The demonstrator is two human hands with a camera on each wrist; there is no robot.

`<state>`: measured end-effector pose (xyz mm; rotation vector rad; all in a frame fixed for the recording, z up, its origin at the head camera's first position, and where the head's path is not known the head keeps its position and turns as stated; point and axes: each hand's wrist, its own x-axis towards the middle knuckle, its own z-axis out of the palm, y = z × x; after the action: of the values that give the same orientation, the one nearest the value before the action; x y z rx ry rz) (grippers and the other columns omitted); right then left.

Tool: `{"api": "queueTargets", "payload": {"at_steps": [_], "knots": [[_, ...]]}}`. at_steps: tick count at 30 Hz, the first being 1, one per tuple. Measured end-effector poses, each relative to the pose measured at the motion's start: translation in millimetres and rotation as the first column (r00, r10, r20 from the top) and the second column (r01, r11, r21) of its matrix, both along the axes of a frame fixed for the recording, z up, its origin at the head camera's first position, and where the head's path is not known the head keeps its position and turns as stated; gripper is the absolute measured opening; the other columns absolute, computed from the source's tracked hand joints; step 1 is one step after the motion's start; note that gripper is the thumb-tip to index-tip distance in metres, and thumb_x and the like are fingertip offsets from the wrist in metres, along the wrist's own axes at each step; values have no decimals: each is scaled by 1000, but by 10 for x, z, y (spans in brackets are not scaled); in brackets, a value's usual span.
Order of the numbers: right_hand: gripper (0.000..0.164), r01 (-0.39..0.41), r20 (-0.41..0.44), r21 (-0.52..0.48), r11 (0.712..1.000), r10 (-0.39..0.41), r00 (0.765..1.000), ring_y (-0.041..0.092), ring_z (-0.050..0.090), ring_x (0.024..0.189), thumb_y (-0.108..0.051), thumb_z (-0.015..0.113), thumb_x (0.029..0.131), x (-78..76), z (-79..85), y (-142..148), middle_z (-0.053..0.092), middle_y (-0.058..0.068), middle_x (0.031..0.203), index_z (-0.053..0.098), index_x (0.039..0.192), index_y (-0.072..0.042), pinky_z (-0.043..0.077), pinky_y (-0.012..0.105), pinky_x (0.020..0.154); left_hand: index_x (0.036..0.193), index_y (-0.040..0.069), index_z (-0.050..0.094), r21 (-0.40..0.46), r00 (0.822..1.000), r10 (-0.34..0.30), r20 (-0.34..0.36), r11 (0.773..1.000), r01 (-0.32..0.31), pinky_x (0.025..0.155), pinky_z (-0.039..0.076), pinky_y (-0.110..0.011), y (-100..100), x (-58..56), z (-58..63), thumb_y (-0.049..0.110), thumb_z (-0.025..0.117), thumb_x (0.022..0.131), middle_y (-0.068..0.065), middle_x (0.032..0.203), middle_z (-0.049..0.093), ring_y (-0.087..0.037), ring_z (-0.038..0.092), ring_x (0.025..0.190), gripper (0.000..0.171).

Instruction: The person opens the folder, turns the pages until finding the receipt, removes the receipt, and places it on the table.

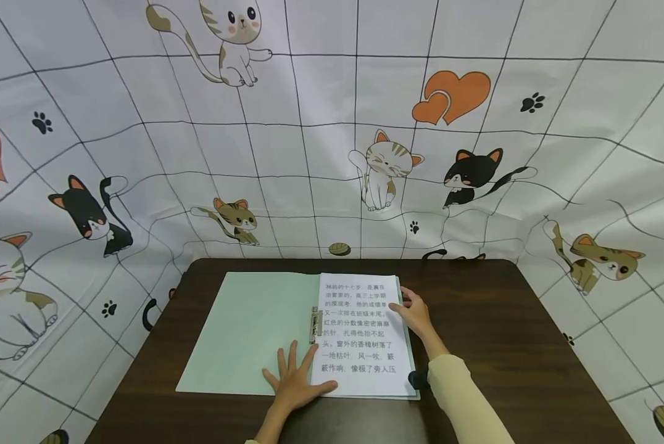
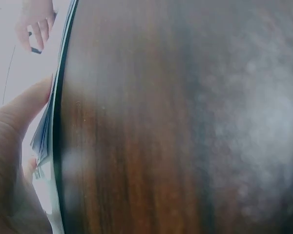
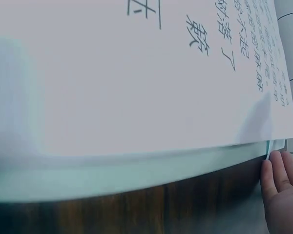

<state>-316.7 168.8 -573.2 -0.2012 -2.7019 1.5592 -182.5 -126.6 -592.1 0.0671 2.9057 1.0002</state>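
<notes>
An open pale green folder (image 1: pixel 249 333) lies on the dark table, with printed white sheets (image 1: pixel 360 345) on its right side. A metal clip (image 1: pixel 314 325) sits at their left edge. My left hand (image 1: pixel 295 385) rests with spread fingers on the folder's lower middle, its thumb across the sheets' bottom left corner. In the left wrist view that thumb (image 2: pixel 31 100) lies by the stacked sheet edges. At the right edge of the sheets is my right hand (image 1: pixel 414 314), thumb over the top page. Its straight fingers (image 3: pixel 278 173) touch the folder's edge in the right wrist view.
The brown wooden table (image 1: pixel 487 345) extends to both sides of the folder. A white cloth (image 1: pixel 321 148) with grid lines and cartoon cats hangs behind and at the sides. A black device (image 1: pixel 418 379) is at my right wrist, close to the folder's lower right corner.
</notes>
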Motion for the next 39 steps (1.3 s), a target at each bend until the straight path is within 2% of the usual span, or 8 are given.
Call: {"api": "queueTargets", "payload": {"at_steps": [9, 15, 25, 33, 39], "knots": [[71, -36, 46, -16, 999, 37, 998, 43, 36, 141, -24, 66, 92, -58, -1, -67, 37, 25, 153, 32, 151, -6, 40, 54, 108, 148, 21, 39, -3, 1000, 14, 7, 1000, -14, 99, -9, -84, 9, 9, -2, 60, 78, 67, -24, 161, 15, -58, 1, 145, 98], [70, -12, 13, -52, 999, 12, 1000, 41, 33, 143, -21, 67, 90, -16, -57, -72, 36, 24, 154, 35, 150, -5, 35, 54, 112, 149, 21, 38, -26, 1000, 1, 25, 1000, -1, 98, -8, -84, 31, 38, 15, 63, 76, 68, -24, 161, 15, -58, 1, 145, 99], [65, 19, -26, -52, 998, -21, 999, 42, 36, 142, -24, 66, 90, -5, -14, -132, 40, 23, 151, 41, 148, -8, 35, 55, 112, 150, 22, 36, -48, 1000, 4, 27, 999, -2, 99, -9, -83, 43, 33, 75, 63, 74, 71, -23, 161, 14, -57, 1, 146, 96], [73, 5, 13, -16, 1000, -5, 1000, 43, 31, 143, -25, 66, 91, 43, -11, -172, 31, 25, 156, 30, 152, -3, 37, 55, 111, 150, 21, 37, -51, 1000, -4, 29, 999, 5, 99, -8, -84, 43, 52, 69, 64, 73, 71, -24, 161, 14, -58, 2, 145, 97], [79, -12, -18, -20, 1000, 12, 1000, 43, 33, 143, -25, 66, 92, 42, -6, -193, 28, 25, 157, 23, 154, -3, 42, 53, 106, 150, 21, 36, -60, 1000, -3, 18, 998, 4, 99, -7, -84, 40, 45, 80, 62, 73, 73, -24, 161, 14, -58, 2, 145, 95]]}}
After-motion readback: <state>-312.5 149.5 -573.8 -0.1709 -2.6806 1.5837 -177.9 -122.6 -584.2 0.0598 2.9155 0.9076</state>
